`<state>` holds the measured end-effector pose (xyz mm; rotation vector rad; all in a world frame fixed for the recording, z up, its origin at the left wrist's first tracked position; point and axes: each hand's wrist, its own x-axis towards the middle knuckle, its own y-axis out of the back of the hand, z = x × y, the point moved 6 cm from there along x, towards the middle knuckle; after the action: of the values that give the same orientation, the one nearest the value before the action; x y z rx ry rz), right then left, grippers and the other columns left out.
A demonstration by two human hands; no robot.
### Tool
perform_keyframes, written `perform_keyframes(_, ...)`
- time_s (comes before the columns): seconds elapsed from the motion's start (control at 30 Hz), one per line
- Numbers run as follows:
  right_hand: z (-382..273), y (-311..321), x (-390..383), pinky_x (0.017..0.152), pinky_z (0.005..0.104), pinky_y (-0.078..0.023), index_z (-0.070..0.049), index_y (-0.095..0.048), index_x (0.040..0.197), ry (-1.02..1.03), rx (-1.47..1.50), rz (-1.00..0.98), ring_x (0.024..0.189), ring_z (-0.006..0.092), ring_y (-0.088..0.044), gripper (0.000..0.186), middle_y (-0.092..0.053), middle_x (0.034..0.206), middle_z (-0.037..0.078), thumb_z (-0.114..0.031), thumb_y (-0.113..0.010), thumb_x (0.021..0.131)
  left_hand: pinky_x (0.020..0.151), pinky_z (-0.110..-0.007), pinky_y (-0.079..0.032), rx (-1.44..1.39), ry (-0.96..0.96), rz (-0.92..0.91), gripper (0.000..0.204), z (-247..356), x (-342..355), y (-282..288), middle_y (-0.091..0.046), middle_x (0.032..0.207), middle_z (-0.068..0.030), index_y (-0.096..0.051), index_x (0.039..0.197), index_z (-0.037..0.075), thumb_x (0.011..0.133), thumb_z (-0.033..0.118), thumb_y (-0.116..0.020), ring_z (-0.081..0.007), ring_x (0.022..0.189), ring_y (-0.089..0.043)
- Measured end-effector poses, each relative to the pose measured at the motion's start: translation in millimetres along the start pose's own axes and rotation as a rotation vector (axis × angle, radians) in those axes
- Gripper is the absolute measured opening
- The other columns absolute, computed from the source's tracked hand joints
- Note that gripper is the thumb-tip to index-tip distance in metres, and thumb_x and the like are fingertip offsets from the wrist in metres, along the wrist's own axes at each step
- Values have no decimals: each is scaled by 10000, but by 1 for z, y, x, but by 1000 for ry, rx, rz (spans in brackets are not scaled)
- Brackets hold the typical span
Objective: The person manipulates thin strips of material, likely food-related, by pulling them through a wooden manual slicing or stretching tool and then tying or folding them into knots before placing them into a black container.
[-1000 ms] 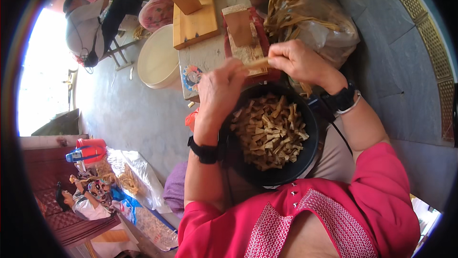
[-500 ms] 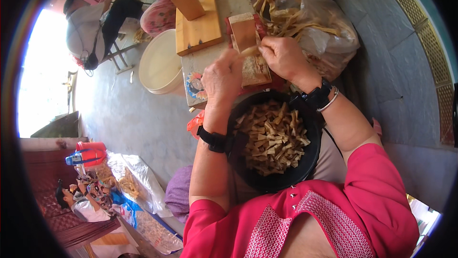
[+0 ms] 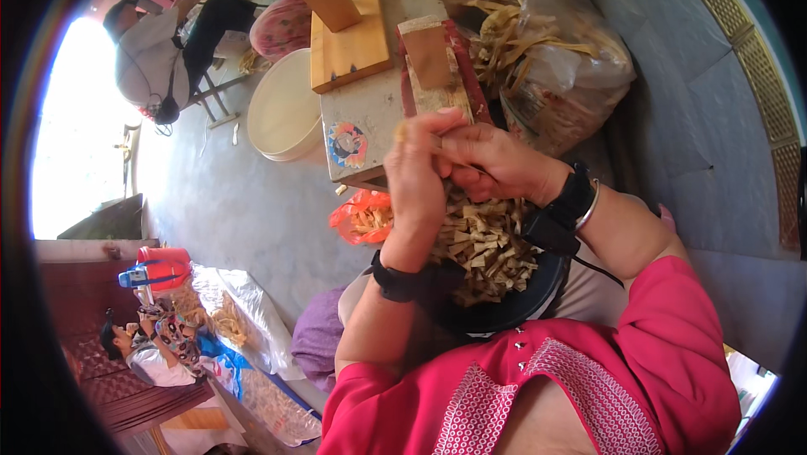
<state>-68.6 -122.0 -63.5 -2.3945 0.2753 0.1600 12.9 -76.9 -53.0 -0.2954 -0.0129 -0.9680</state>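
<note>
Over a black basin (image 3: pixel 548 283) in my lap, my two hands meet. My left hand (image 3: pixel 418 182) is closed, and a small tan end of a strip (image 3: pixel 401 132) pokes out at its fingers. Pressed against it, my right hand (image 3: pixel 498 161) is closed too, its fingertips pinching at the same spot; most of what lies between the hands is hidden. Many short, folded tan strip pieces (image 3: pixel 483 249) fill the basin, partly covered by my hands and wrists. Just beyond my hands stands an upright wooden block (image 3: pixel 429 55) on a low bench (image 3: pixel 361 114).
A wooden stand (image 3: pixel 349 58) sits on the bench. Right of it is a clear plastic bag (image 3: pixel 580 55) of long strips; an orange bag (image 3: pixel 361 218) lies nearer left. A cream bucket (image 3: pixel 286 110) stands left of the bench. Co-workers sit at the far side and left.
Both my hands have drawn back from the wooden block toward me and come together above the basin. The co-worker's hand at the plastic bag has moved away leftward, with long strips trailing.
</note>
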Motion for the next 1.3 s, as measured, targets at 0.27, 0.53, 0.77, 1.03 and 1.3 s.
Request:
perform_keyframes(0.27,11,-11,-5,430,172,-265,-50,-550,895,-82,-337,11,496,21,-363,175,-425,629,-52,-220,-519,922,503,-244,-356,-734,106,83,329,32,10,36,-326,595,27,-476,824,75,972,347,-363,-91,515,-339)
perform_keyframes(0.53,-12,-41,-17,471,208,-352,-29,-541,1022,169,21,-108,547,62,-448,173,-483,651,-18,-153,-498,908,769,-354,-514,732,-858,26,273,70,-21,9,-649,945,-198,-620,1028,-56,816,102,-552,-320,869,-646)
perform_keyframes(0.77,-27,-14,-24,619,315,-448,25,-546,1005,602,-940,351,679,128,-548,204,-607,759,132,-126,-523,871,982,-353,-360,379,-155,-79,349,26,-21,-12,-424,1305,-272,-575,1133,-43,809,63,-497,-356,1212,-439)
perform_keyframes(1.03,-1,0,-24,396,259,-281,-70,-533,707,-86,91,187,415,75,-344,246,-395,528,-39,-201,-462,903,706,-385,-470,815,-293,-67,102,43,-15,-10,-572,976,-197,-557,752,-7,683,-43,-490,-360,823,-574)
perform_keyframes(1.3,1,-7,-20,381,231,-234,-95,-492,691,-144,59,-97,405,53,-309,181,-376,517,-46,-189,-536,840,499,-250,-459,783,-462,-136,124,51,-23,-8,-584,619,-109,-521,753,-11,736,-67,-412,-135,498,-570)
